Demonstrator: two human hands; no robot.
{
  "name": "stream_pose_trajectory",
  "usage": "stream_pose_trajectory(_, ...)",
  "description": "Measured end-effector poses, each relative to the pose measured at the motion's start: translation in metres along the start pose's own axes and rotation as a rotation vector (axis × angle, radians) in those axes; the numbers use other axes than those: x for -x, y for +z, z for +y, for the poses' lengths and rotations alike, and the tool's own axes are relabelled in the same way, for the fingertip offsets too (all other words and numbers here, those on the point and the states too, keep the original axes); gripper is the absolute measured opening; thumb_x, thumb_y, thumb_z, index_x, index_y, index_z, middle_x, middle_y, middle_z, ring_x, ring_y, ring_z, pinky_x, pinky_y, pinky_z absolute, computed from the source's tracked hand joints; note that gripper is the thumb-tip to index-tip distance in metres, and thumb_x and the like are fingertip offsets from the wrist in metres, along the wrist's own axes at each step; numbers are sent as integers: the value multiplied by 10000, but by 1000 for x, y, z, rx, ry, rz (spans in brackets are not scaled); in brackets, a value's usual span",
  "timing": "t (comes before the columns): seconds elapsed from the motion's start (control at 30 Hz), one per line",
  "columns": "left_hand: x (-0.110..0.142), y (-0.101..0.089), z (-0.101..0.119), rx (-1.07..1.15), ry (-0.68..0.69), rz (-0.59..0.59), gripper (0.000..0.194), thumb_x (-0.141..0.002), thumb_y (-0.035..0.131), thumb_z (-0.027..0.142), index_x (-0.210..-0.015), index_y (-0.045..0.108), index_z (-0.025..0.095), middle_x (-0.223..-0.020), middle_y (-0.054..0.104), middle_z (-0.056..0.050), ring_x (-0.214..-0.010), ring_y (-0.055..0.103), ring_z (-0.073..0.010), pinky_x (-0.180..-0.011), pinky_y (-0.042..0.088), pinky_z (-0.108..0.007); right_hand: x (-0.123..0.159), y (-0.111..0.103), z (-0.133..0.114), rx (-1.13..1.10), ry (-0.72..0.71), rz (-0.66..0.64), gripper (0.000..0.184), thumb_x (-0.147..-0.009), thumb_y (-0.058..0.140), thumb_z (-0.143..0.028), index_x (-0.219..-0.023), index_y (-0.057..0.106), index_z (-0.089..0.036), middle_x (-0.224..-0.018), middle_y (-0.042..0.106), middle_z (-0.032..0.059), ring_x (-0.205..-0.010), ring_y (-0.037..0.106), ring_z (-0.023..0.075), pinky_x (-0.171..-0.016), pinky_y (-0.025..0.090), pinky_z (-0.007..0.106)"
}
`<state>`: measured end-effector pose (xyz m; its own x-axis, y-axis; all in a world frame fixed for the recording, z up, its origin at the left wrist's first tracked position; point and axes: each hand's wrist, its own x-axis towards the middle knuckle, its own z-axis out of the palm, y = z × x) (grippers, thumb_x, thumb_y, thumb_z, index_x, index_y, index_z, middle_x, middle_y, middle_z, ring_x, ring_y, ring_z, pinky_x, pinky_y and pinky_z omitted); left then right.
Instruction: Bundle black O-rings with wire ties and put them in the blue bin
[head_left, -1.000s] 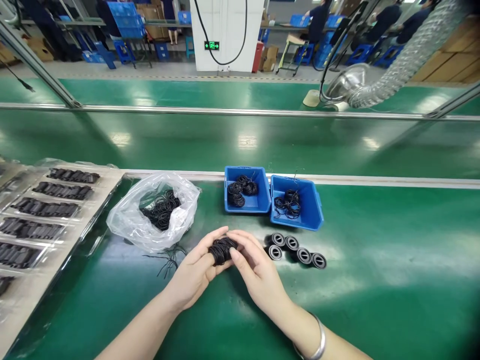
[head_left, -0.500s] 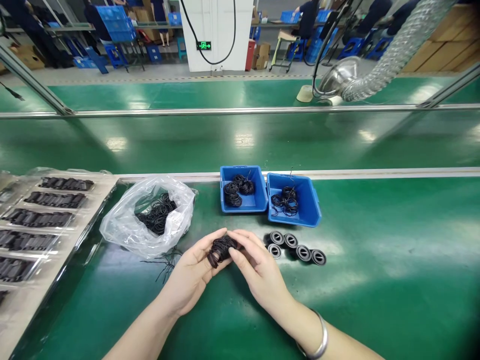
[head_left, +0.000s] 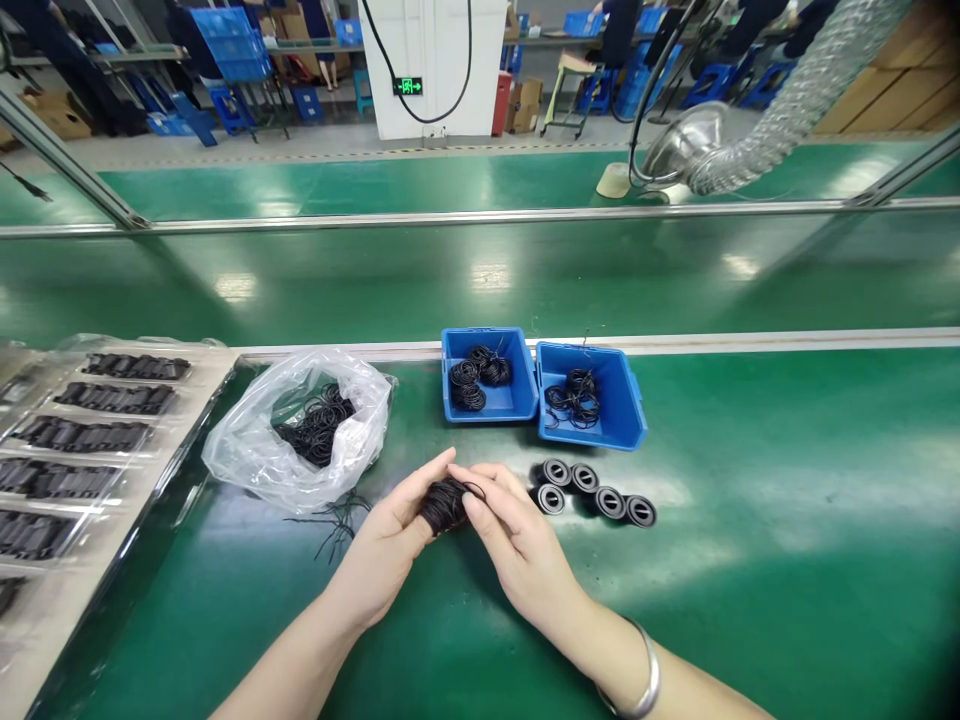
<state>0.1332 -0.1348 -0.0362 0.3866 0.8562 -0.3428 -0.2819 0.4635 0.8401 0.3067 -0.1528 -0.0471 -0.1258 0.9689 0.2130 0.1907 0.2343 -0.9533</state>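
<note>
Two hands, left [head_left: 390,548] and right [head_left: 517,545], grip black rubber rings [head_left: 446,505] over a green conveyor [head_left: 787,600] on a factory floor [head_left: 315,145].

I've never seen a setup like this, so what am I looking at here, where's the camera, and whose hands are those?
There's no machine here. These are a person's own bare hands, filmed by one camera worn on their head, looking forward and down. Their left hand and right hand together hold a bundle of thin black rings above a green workbench. On the bench are a clear plastic bag holding more rings, two blue bins with rings in them, and four round black parts. At far left lies a pale tray of black pieces. Other people sit working in the background.
</note>
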Motion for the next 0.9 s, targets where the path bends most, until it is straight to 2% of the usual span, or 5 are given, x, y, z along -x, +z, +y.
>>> stream_pose_trajectory(0.2,0,2,0,133,-21,-27,422,-921,555,123,-1290,681,282,-1467,575,-24,-1390,466,-303,-1117,451,-461,1,-4,1,120,53,90,310,-1007,520,-205,-1286,625,-286,-1121,690,54,-1076,588,224,-971,470,399)
stream_pose_trajectory(0.37,2,5,-1,138,-34,-87,379,-916,646,210,-1279,689,308,-1493,552,-29,-1405,451,-313,-1118,449,-451,2,-5,-2,124,-34,59,320,-1005,499,-162,-1265,638,-285,-1113,708,52,-1044,609,218,-943,488,398)
stream_pose_trajectory(0.67,-4,2,-1,170,-12,-26,276,-913,661,197,-1177,742,204,-1347,668,-89,-1289,573,-296,-1135,429,-455,1,-9,-6,60,21,36,324,-1031,436,-222,-1277,643,-264,-1136,589,93,-1125,574,225,-1000,487,394)
stream_pose_trajectory(0.83,-4,4,2,152,-32,-33,278,-925,651,211,-1191,728,202,-1319,680,-90,-1286,570,-293,-1124,435,-429,0,-9,-6,54,62,-15,313,-981,567,-267,-1287,627,-244,-1091,564,84,-916,599,197,-865,544,351)
stream_pose_trajectory(0.9,-4,5,2,135,-32,-32,269,-921,660,223,-1180,732,210,-1309,684,-80,-1281,567,-283,-1118,441,-414,-1,-9,-4,75,59,-4,293,-976,569,-234,-1258,648,-244,-1074,576,80,-930,601,200,-872,539,352)
